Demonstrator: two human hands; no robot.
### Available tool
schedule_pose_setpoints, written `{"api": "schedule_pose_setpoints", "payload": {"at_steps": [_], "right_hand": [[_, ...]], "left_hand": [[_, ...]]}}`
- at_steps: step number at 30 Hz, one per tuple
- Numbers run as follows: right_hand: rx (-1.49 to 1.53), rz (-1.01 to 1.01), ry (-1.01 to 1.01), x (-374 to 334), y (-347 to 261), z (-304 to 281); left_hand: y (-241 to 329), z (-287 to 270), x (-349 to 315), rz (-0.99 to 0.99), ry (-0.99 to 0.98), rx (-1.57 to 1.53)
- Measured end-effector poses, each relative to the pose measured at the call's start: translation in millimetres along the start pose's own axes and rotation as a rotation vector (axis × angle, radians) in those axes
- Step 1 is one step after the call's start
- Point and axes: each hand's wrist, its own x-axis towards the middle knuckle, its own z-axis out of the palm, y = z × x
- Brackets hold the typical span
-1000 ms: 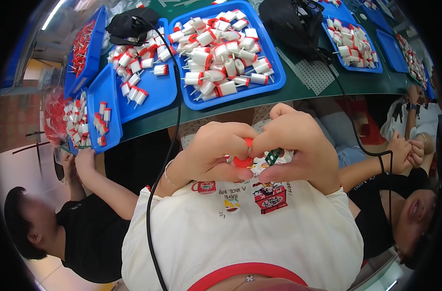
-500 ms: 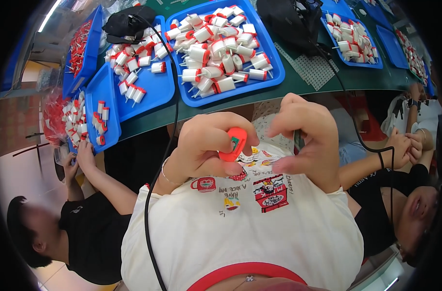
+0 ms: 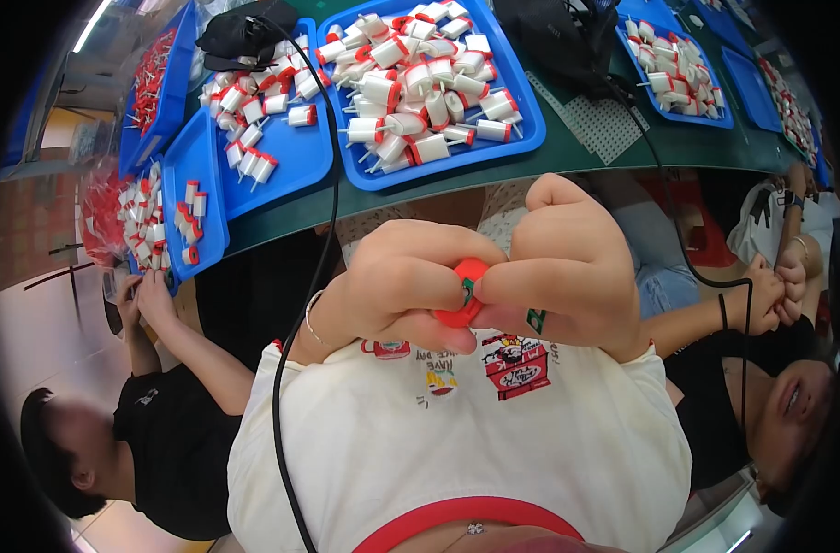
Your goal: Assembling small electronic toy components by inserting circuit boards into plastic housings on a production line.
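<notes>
In front of my chest, my left hand (image 3: 397, 276) is closed around a red oval plastic cap (image 3: 454, 315) with a bit of green inside it. My right hand (image 3: 572, 263) meets it from the other side, thumb and forefinger pinched at the cap's edge. A small green piece, like a circuit board (image 3: 536, 321), sticks out between the curled fingers of that hand. What lies under the fingertips is partly hidden.
On the green table (image 3: 567, 182), a large blue tray (image 3: 531, 138) holds many white parts with red ends and thin pins. A smaller blue tray (image 3: 300, 170) stands left of it. A black cable (image 3: 331, 221) hangs past my left arm. Co-workers sit on both sides.
My right hand has moved left and closed in on the red cap, where before it was apart from it. The cap has shifted slightly to the right and down.
</notes>
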Motion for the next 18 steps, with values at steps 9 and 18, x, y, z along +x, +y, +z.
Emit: {"api": "schedule_pose_setpoints", "payload": {"at_steps": [9, 18], "right_hand": [[-0.021, -0.048, -0.011, -1.1, -2.8, 1.4], [-0.003, 0.056, -0.041, -3.0, -5.9, 0.0]], "left_hand": [[1.5, 2.2, -3.9, -0.008, 0.012, -0.027], [3.9, 6.1, -4.7, -0.001, 0.16, -0.107]]}}
